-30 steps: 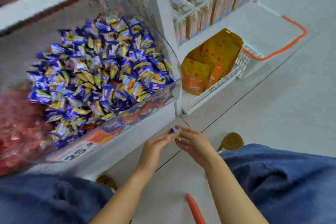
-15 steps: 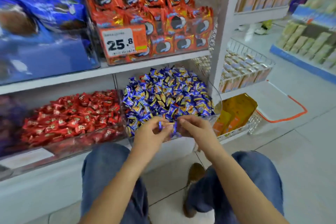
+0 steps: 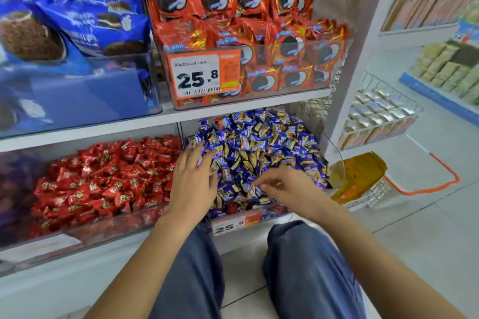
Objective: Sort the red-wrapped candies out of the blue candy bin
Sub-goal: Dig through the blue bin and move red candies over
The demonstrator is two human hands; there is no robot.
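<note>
Head view: your left hand (image 3: pixel 193 181) lies flat, fingers spread, on the crinkled blue-and-yellow candies (image 3: pixel 261 155) heaped in the clear plastic bin (image 3: pixel 261 215). Your right hand (image 3: pixel 287 189) hovers over them, fingers loosely curled, pinching nothing visible. One red-wrapped candy (image 3: pixel 232 207) sits near the front wall; its axis is unclear. The price tag (image 3: pixel 234 224) reads "25.8".

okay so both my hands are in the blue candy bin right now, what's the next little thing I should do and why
Probably reach the right hand down to the red candy showing among the blue candies near the bin's front wall and pinch it out. It lies just below that hand, while the left hand rests flat on the pile.
</note>
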